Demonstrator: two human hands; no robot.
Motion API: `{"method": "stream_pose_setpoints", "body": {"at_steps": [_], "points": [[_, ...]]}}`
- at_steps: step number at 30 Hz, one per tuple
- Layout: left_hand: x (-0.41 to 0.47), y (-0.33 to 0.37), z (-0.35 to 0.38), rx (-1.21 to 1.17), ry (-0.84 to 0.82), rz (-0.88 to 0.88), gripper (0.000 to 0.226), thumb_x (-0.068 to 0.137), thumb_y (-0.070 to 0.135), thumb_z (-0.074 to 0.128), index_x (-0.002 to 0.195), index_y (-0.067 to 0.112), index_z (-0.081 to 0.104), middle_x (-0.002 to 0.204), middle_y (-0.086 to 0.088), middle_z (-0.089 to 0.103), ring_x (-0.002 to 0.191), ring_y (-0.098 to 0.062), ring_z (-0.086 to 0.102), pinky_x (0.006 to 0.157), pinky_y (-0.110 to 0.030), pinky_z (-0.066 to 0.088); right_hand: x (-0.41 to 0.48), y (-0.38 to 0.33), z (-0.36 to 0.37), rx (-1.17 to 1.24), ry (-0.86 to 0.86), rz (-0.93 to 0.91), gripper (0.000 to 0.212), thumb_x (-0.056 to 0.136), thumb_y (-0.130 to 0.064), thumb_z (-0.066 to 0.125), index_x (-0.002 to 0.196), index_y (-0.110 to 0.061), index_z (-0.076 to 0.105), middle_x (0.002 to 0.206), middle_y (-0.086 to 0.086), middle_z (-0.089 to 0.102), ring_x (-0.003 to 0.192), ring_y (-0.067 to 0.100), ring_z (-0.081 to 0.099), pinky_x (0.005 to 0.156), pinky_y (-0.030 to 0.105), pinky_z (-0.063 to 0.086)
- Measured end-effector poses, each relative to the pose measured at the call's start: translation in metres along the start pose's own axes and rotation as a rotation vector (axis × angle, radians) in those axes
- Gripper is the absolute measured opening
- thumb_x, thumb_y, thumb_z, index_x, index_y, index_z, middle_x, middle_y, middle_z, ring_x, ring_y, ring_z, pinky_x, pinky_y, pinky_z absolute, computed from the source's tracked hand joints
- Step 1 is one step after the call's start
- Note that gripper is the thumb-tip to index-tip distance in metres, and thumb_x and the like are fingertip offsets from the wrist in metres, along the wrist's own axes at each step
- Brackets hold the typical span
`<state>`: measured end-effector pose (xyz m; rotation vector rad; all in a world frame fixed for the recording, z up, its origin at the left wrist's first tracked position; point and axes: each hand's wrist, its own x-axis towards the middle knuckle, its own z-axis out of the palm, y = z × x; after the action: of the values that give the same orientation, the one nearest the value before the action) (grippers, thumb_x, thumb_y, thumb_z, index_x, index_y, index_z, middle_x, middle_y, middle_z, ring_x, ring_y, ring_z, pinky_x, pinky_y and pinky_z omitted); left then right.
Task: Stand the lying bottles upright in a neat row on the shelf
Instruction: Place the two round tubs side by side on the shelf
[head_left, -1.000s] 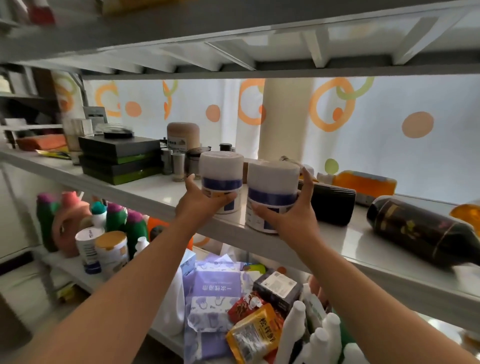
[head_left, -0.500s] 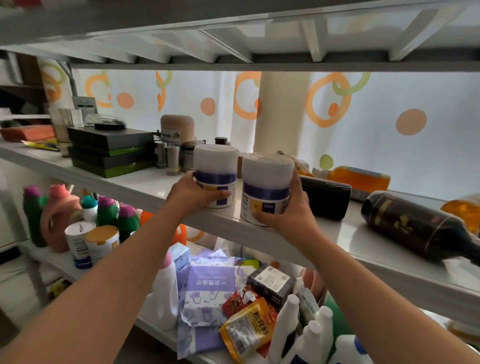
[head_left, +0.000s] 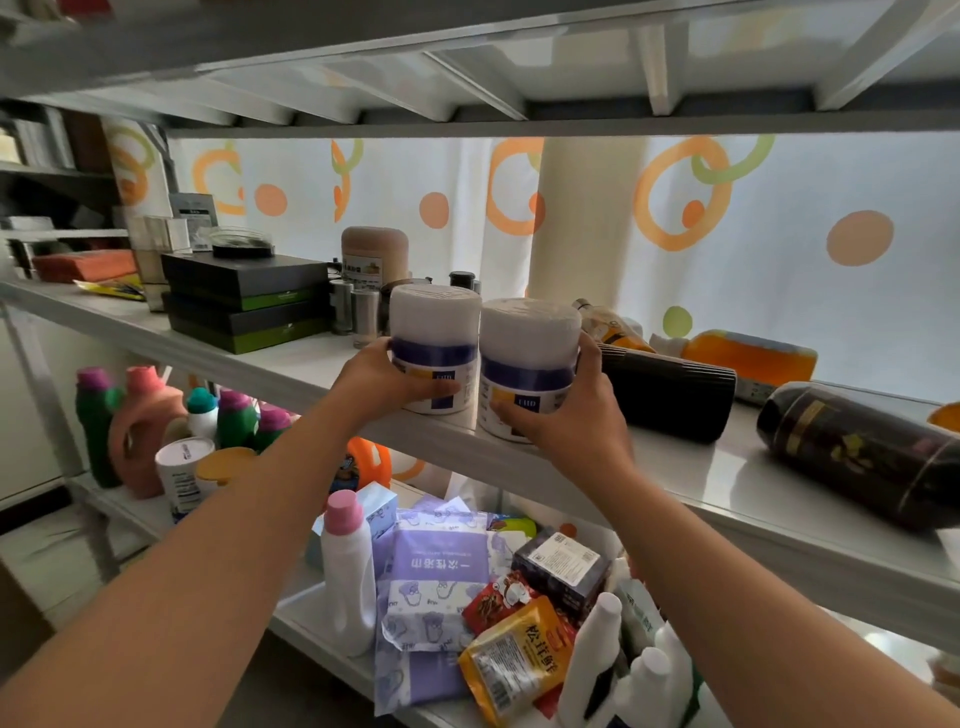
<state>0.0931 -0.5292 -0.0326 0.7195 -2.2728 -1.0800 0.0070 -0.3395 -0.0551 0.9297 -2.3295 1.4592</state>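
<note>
Two white jars with blue bands stand upright side by side near the front edge of the white shelf (head_left: 691, 478). My left hand (head_left: 384, 379) grips the left jar (head_left: 435, 332) and my right hand (head_left: 566, 415) grips the right jar (head_left: 527, 353). Right of them a black ribbed bottle (head_left: 670, 392) lies on its side. A dark bottle with gold print (head_left: 857, 452) lies further right. Behind, an orange bottle (head_left: 748, 358) and a smaller amber bottle (head_left: 608, 322) also lie flat.
Stacked black boxes (head_left: 244, 301), small metal tins (head_left: 358, 312) and a brown jar (head_left: 375, 254) fill the shelf's left part. The lower shelf holds detergent bottles (head_left: 140, 421), a white bottle with pink cap (head_left: 347, 566), purple packets (head_left: 436, 571) and snack bags (head_left: 519, 660). A white post (head_left: 587, 228) stands behind.
Both jars have been set lower onto the shelf and closer together. My hands have stayed on them, and the view has shifted slightly.
</note>
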Motion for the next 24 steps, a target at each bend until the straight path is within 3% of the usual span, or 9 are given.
{"method": "stream_pose_setpoints", "body": {"at_steps": [11,24], "points": [[0.0018,-0.0042,-0.0035,-0.003,-0.010,-0.006,0.082,0.067,0.039,0.081,0.135,0.019,0.042,0.133,-0.006,0.056,0.118,-0.026,0.053,0.095,-0.041,0.047,-0.0002,0.0064,0.0004,0.043,0.000,-0.051,0.098,0.062,-0.047,0.080,0.139,-0.036,0.019,0.120,0.001,0.049,0.099,0.011,0.047,0.077,0.025,0.046],[-0.0050,-0.0017,-0.0027,0.032,0.007,0.010,0.077,0.070,0.039,0.079,0.136,0.021,0.043,0.132,-0.006,0.057,0.118,-0.026,0.054,0.093,-0.039,0.045,-0.0034,0.0032,0.0002,0.026,-0.015,-0.082,0.101,0.065,-0.048,0.078,0.142,-0.035,0.014,0.125,0.002,0.045,0.111,0.017,0.049,0.086,0.033,0.051]]}}
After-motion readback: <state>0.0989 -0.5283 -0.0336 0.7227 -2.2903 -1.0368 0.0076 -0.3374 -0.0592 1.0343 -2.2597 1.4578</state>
